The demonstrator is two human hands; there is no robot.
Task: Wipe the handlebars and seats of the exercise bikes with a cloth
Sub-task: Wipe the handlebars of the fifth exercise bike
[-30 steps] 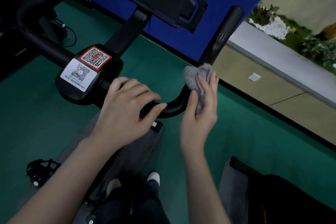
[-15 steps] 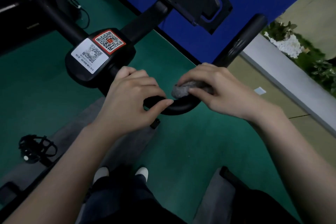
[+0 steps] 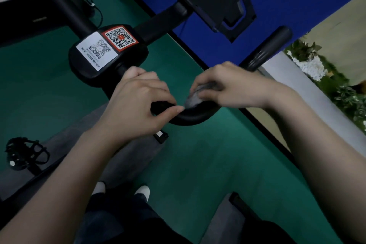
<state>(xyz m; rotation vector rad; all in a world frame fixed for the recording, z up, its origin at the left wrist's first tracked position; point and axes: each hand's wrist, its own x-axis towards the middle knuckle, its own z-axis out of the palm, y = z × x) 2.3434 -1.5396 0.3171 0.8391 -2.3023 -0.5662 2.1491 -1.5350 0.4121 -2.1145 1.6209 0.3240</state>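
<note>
Right hand (image 3: 227,85) swung down onto the handlebar (image 3: 193,118), pinching the cloth (image 3: 195,100) — left hand (image 3: 136,105) keeps its grip there.

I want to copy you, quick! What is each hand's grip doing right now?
Left grip: closed round the handlebar, holding it.
Right grip: closed on the cloth, pressing it on the handlebar.

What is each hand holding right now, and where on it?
The right hand holds the bunched grey cloth under its fingers, pressed onto the curved handlebar. The left hand grips the handlebar just beside it.
</note>
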